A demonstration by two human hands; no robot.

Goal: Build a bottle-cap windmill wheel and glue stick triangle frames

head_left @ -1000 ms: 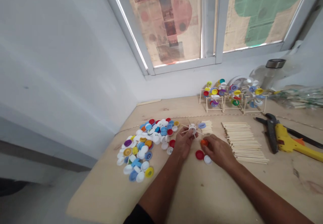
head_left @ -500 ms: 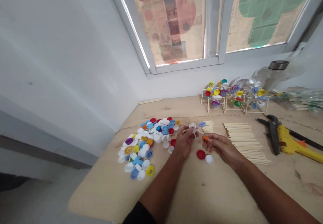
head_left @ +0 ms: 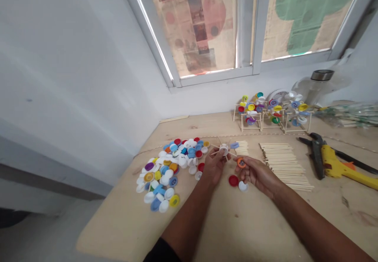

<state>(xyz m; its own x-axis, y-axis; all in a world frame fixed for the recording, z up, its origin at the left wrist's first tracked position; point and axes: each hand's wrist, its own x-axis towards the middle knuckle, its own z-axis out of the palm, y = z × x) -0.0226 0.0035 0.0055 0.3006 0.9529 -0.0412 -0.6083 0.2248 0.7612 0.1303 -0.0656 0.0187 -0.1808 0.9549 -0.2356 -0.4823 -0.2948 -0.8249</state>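
Note:
My left hand [head_left: 213, 166] pinches a small wheel [head_left: 224, 149] made of a white bottle cap with thin wooden sticks poking out and a blue cap on one stick. My right hand [head_left: 257, 173] holds an orange cap [head_left: 241, 162] between its fingertips, right beside that wheel. A red cap [head_left: 233, 180] and a white cap [head_left: 243, 186] lie on the plywood table [head_left: 242, 222] just below my right hand.
A heap of coloured bottle caps [head_left: 171, 167] lies to the left. Rows of wooden sticks [head_left: 285, 165] lie to the right, then a yellow glue gun [head_left: 336, 164] and black pliers [head_left: 314, 152]. Finished cap wheels [head_left: 271, 112] and a jar [head_left: 317, 85] stand by the window wall.
My right hand has lifted the orange cap off the table and turned it up towards the stick wheel. The left hand has stayed almost still.

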